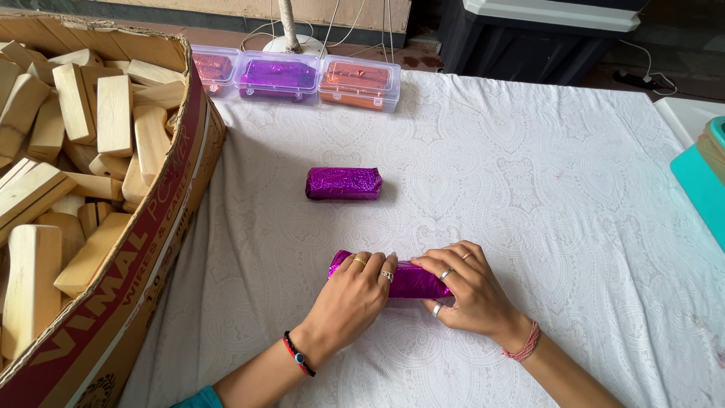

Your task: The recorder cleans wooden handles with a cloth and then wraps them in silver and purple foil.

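A block wrapped in shiny purple foil [411, 279] lies on the white patterned tablecloth [529, 189] near the front. Both hands press on it: my left hand [355, 291] covers its left half, my right hand [461, 287] folds over its right end. Rings show on both hands. A second purple foil-wrapped block [343, 183] rests alone farther back, apart from my hands.
A large cardboard box [170, 219] full of several plain wooden blocks [113, 113] stands at the left. Three clear plastic cases [278, 75] holding red, purple and orange foil sit at the back edge. A teal object [702, 189] is at the right edge.
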